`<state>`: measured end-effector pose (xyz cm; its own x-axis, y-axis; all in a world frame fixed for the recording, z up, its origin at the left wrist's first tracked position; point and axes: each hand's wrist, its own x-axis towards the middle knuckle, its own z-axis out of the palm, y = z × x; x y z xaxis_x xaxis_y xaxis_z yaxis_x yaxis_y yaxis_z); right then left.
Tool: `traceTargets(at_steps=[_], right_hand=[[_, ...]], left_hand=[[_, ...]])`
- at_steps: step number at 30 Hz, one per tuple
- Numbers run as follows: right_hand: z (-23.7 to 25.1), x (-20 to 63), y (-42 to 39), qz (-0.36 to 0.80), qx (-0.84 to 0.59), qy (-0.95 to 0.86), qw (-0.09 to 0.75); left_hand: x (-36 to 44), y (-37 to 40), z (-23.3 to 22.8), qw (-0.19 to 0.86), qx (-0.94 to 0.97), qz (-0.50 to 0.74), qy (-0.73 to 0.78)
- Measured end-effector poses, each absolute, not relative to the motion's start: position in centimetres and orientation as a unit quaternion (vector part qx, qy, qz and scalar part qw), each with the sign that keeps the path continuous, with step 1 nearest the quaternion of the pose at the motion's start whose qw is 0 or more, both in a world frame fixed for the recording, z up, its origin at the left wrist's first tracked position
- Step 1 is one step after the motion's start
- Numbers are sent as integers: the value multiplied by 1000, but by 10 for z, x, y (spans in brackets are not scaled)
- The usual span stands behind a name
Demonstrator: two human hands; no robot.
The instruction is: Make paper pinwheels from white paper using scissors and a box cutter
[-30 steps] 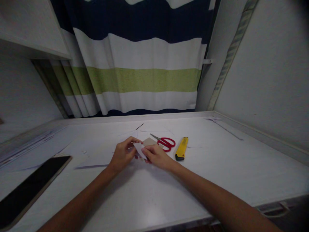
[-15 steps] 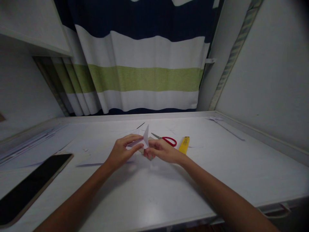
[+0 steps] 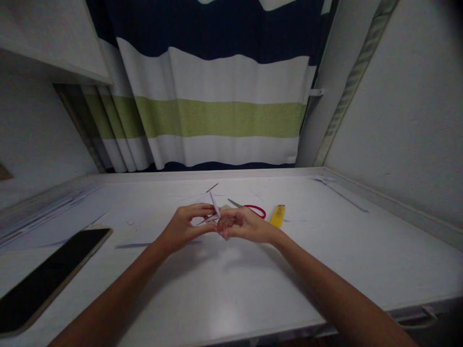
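Note:
A small piece of folded white paper (image 3: 214, 204) stands up between my two hands, over the middle of the table. My left hand (image 3: 186, 225) is closed on it from the left, thumb below and fingers above. From the right, my right hand (image 3: 248, 225) grips the same paper with curled fingers; its fingertips meet those of the left. The paper's lower part is hidden by the fingers. Just behind the right hand lie scissors with red handles (image 3: 256, 211). A yellow cutter (image 3: 277, 216) rests to the right of that hand.
A dark-screened phone (image 3: 50, 277) lies at the left front. Behind it, sheets of paper (image 3: 39, 217) are piled along the left wall. A thin dark pointed thing (image 3: 212, 187) lies beyond the hands. A striped curtain (image 3: 220, 118) hangs behind the white table (image 3: 231, 299).
The folded paper has turned, its upright flap now leaning left and seen more edge-on. My left thumb has moved down and right, closer to the right fingertips.

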<state>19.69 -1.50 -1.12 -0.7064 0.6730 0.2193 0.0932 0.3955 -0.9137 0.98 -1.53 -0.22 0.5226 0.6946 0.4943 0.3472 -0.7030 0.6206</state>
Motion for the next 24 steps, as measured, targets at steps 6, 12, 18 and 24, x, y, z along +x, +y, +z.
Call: traceTargets(at_steps=[6, 12, 18, 24], right_hand=[[-14, 195, -16, 443, -281, -794, 306], [-21, 188, -18, 325, -353, -810, 336], [-19, 190, -21, 299, -373, -816, 324], [-6, 194, -25, 290, -316, -853, 297]], left_hand=[[12, -15, -5, 155, 862, 375, 305], [11, -16, -14, 48, 889, 378, 255], [9, -20, -5, 80, 901, 364, 222], [6, -21, 4, 81, 888, 388, 233]])
